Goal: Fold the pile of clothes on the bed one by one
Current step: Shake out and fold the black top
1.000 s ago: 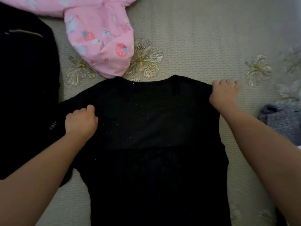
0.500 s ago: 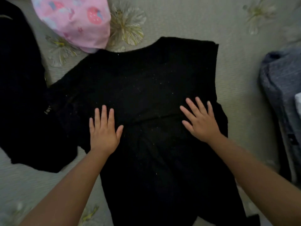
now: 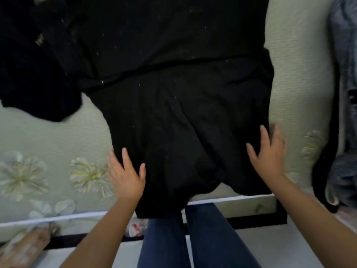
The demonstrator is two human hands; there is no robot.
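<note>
A black garment (image 3: pixel 173 93) lies spread flat on the bed, its lower hem hanging over the near edge of the mattress. My left hand (image 3: pixel 125 175) rests flat on its lower left edge, fingers apart. On the lower right side my right hand (image 3: pixel 268 153) also lies flat with fingers spread, partly on the cloth and partly on the sheet. Neither hand grips anything.
Another black garment (image 3: pixel 32 74) lies at the upper left, touching the spread one. A grey-blue garment (image 3: pixel 343 93) lies along the right edge. The sheet (image 3: pixel 48 136) is pale green with flower prints. My legs in blue trousers (image 3: pixel 193 240) stand against the bed edge (image 3: pixel 231 199).
Both hands have slid down the black garment from its middle to near its hem, staying flat. The view has tilted down, so the pink garment is out of sight.
</note>
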